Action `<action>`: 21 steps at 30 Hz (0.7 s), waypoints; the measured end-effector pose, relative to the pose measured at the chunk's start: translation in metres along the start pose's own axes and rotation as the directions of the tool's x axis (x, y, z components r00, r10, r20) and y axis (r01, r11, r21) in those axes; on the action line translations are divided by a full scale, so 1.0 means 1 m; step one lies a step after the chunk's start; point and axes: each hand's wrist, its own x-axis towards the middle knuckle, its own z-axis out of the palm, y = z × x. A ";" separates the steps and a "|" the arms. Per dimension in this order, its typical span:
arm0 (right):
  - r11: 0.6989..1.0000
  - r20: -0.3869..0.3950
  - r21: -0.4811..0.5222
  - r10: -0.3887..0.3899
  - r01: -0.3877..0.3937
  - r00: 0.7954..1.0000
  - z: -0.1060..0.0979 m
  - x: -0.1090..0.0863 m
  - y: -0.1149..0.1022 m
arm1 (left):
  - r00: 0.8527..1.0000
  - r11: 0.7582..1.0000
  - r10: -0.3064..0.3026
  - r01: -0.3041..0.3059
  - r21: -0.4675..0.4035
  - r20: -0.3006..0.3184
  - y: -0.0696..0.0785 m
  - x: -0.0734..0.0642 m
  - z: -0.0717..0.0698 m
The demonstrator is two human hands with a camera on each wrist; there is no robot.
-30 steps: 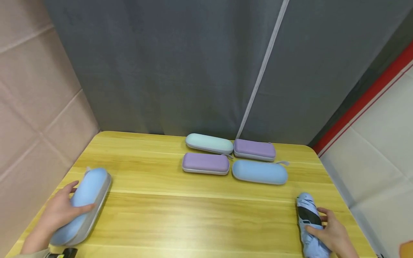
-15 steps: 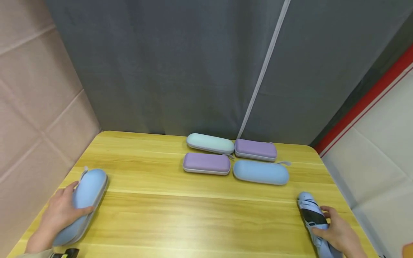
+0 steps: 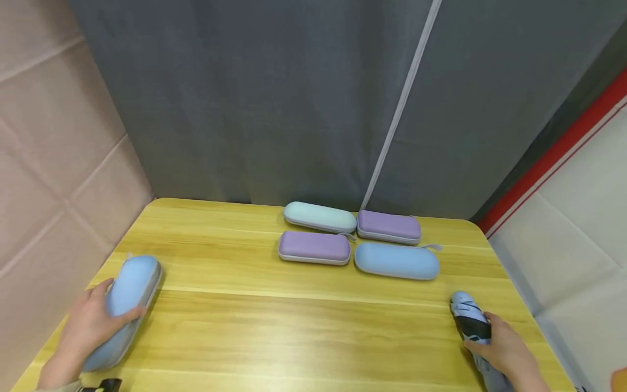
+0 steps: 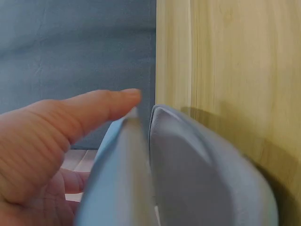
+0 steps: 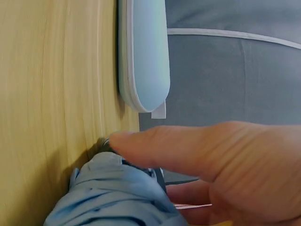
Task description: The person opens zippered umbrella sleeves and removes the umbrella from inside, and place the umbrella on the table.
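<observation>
At the left end of the table, my left hand grips a light blue zip case, thumb over its near side. Close up in the left wrist view, the lid stands apart from the base, showing the grey inside. My right hand holds a folded compact umbrella at the table's right side, thumb across it. The umbrella is light blue with a black band, and its gathered cloth fills the lower part of the right wrist view. The right palm hides the umbrella's lower end.
Toward the back lie a mint case, two purple cases and another blue case with a wrist loop. A grey curtain hangs behind the wooden table. Pale walls stand left and right.
The left hand has shifted the blue case slightly left. In the right hand the umbrella has turned, its near end swinging right, and its lower cloth now looks greyer.
</observation>
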 end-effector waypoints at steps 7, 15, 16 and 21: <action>0.999 -0.080 0.044 -0.004 0.008 0.997 -0.005 -0.005 -0.011 | 0.999 0.998 -0.037 0.035 -0.053 -0.037 -0.005 -0.005 -0.004; 0.985 -0.351 0.053 -0.138 0.167 0.926 -0.001 -0.011 -0.030 | 0.995 0.998 -0.048 0.045 -0.038 -0.091 -0.007 -0.009 -0.005; 0.980 -0.390 0.049 -0.158 0.192 0.907 0.001 -0.011 -0.031 | 0.994 0.998 -0.051 0.049 -0.029 -0.096 -0.007 -0.009 -0.005; 0.953 -0.568 0.035 -0.228 0.300 0.791 0.010 -0.012 -0.041 | 0.962 0.997 -0.073 0.068 -0.028 -0.263 0.006 -0.013 -0.002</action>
